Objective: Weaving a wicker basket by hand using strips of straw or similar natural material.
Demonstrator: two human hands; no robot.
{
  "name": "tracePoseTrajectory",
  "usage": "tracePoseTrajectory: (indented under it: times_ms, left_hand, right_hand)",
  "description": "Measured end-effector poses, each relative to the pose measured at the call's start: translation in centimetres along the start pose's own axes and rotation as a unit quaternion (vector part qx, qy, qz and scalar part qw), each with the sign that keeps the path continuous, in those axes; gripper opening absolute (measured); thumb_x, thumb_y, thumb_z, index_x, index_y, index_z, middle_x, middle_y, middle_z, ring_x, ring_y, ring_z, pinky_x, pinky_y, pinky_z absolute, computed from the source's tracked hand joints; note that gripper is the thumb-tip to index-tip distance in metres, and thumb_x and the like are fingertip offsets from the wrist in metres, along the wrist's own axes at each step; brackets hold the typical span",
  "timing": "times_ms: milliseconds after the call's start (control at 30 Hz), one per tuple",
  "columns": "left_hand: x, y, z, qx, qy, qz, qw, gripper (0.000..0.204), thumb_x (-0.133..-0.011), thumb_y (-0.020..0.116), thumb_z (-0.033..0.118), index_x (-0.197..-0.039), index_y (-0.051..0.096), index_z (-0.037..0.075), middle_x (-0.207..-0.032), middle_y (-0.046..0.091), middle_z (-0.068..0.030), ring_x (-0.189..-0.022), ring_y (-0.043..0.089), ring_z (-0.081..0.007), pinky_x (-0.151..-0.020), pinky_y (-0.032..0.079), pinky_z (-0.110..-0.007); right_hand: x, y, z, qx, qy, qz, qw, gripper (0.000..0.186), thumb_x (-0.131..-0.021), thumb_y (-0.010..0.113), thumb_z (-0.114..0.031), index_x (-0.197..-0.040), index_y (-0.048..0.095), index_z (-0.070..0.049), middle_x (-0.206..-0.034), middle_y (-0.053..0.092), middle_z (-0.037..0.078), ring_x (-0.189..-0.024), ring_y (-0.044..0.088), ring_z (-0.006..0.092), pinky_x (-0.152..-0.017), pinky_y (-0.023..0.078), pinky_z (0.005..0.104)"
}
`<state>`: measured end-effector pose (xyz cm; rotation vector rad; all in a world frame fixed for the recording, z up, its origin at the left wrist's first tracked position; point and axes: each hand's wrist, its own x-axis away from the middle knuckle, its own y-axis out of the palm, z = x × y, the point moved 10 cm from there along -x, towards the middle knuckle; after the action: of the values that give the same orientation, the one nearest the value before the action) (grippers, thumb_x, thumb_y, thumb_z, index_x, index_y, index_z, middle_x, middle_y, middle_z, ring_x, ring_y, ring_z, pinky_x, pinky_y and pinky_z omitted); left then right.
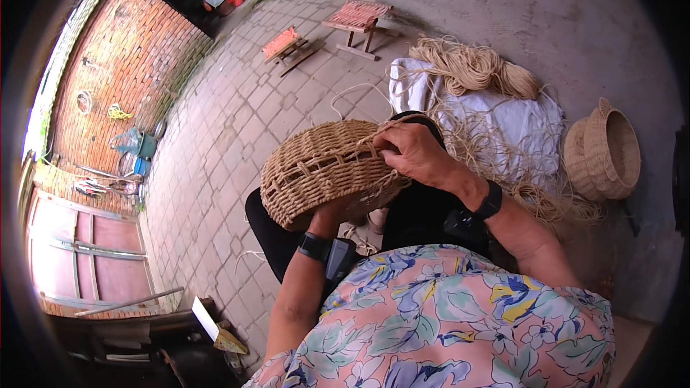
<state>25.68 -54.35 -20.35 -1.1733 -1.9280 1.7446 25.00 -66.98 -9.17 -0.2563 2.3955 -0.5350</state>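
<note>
A round woven basket (316,165) of tan twisted cord rests tilted on my lap, with an open gap band running round its side. My left hand (332,214) reaches into it from below; its fingers are hidden inside the weave. At the basket's right end, my right hand (417,152) pinches a strand of cord (392,123) against the wall, fingers pressed together. A thin loose cord end (352,88) loops out above the basket onto the paving.
A coil of cord (474,68) and tangled strands lie on a white sack (517,129) to the right. Beyond it stand finished-looking woven baskets (604,151) by the grey wall. Two low stools (359,18) (282,43) stand ahead; a brick wall (115,65) is at left.
</note>
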Motion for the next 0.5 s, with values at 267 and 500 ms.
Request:
tracePoseTrajectory:
  times_ms: [267,500]
  left_hand:
    - [1.6,-0.4,0.6,-0.023,0.007,0.046,0.999,0.053,-0.095,0.036,0.032,-0.141,0.029,0.006,-0.144,0.034,-0.0114,-0.131,0.033,-0.0251,-0.111,0.026,-0.037]
    - [5.4,0.5,0.4,0.02,-0.041,0.034,0.998,0.052,-0.098,0.034,0.035,-0.141,0.03,0.006,-0.144,0.034,-0.0105,-0.131,0.032,-0.0242,-0.112,0.021,-0.037]
  right_hand:
    - [0.9,-0.1,2.5,0.055,0.081,0.027,0.995,0.012,-0.069,0.058,-0.002,-0.08,0.058,0.001,-0.073,0.061,0.014,-0.067,0.062,0.0292,-0.062,0.049,0.0348]
    - [3.8,-1.3,6.0,0.071,0.167,-0.047,0.982,0.011,-0.072,0.057,-0.004,-0.082,0.058,0.0,-0.075,0.061,0.011,-0.069,0.061,0.0227,-0.065,0.048,0.0333]
